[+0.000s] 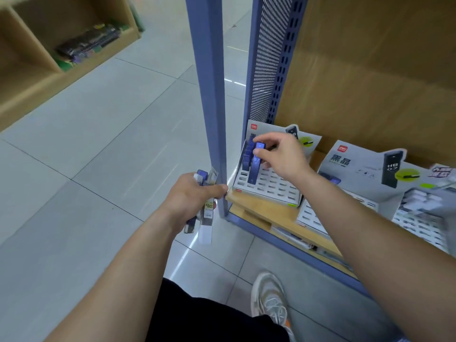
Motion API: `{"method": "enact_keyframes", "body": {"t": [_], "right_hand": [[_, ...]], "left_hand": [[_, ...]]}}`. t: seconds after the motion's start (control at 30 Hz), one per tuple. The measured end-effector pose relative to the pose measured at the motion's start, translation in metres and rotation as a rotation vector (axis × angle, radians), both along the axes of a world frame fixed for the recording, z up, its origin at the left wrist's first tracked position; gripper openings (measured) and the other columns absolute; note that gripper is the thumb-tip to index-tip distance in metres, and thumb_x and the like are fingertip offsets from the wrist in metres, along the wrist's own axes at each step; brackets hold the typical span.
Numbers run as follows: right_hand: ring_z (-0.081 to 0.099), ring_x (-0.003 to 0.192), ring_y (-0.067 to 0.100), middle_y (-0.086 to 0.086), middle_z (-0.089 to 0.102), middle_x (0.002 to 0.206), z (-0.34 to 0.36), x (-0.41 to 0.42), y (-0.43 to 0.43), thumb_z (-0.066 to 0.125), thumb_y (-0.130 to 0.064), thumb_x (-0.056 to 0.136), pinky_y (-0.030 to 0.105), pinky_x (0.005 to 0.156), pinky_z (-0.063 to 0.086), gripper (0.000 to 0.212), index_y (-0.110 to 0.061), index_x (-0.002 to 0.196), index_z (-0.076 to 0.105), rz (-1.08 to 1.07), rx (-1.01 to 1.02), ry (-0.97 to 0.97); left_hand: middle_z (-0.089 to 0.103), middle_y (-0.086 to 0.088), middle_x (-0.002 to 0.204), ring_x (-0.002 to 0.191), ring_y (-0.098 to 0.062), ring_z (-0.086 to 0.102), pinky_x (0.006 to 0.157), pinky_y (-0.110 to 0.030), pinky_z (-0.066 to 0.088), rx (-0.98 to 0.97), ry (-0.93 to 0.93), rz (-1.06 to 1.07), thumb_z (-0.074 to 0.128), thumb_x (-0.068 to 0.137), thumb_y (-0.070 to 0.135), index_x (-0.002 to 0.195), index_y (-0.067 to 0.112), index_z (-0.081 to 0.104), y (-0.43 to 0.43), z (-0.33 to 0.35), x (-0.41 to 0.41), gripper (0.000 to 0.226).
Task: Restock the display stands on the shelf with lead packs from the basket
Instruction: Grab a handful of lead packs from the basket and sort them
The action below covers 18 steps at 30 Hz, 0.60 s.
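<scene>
The wooden shelf runs from the middle of the view out to 3 o'clock, behind a blue upright post. Three grey slotted display stands sit on it side by side.

- **Leftmost display stand:** it holds a short row of dark blue packs at its far left corner. Most of its slots, towards 4 o'clock of that row, show bare.
- **Middle stand:** it seems to hold one dark pack at its left edge and little else.
- **Right-hand stand:** it carries a cluster of white packs, too blurred to count.

The right hand hovers over the leftmost stand and pinches the top of a blue lead pack between thumb and fingertips. The pack lies at 9 o'clock of the palm. Its long axis runs near 12 to 6 o'clock and leans slightly, and its lower end is down at the slot grid just beside the seated row. Seating it likely calls for a push along that axis towards 6 o'clock.

The left hand is at 8 o'clock of the right, close to the post. It grips a bundle of lead packs that hangs downward, so the right hand is nearer the open slots. The basket is not in view.
</scene>
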State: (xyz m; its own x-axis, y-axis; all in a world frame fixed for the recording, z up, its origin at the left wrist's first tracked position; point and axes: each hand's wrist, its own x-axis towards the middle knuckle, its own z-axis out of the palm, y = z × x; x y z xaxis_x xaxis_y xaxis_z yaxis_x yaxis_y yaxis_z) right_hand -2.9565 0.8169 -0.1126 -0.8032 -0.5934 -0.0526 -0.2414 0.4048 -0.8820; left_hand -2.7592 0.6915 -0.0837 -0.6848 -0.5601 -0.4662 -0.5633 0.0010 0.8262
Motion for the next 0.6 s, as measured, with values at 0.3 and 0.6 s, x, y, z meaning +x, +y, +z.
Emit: {"method": "enact_keyframes", "body": {"t": [0.3,0.6], "right_hand": [[0.068,0.084,0.006,-0.01,0.076,0.093,-0.01,0.0,-0.016,0.072,-0.026,0.089,0.032,0.081,0.058,0.019,-0.028,0.108,0.076,0.016,0.175,0.358],[0.067,0.084,0.008,-0.013,0.073,0.089,-0.022,0.003,-0.018,0.073,-0.027,0.088,0.036,0.079,0.058,0.015,-0.028,0.103,0.074,0.034,0.257,0.415]], "left_hand": [[0.068,-0.002,0.072,0.065,-0.019,0.063,0.057,-0.03,0.052,0.023,0.0,0.003,0.081,0.084,0.031,0.086,0.007,0.07,-0.003,-0.001,-0.005,0.027],[0.06,0.011,0.049,0.048,-0.009,0.057,0.055,-0.025,0.047,0.01,0.006,-0.046,0.08,0.085,0.027,0.074,0.014,0.064,0.003,0.003,-0.01,0.023]]}}
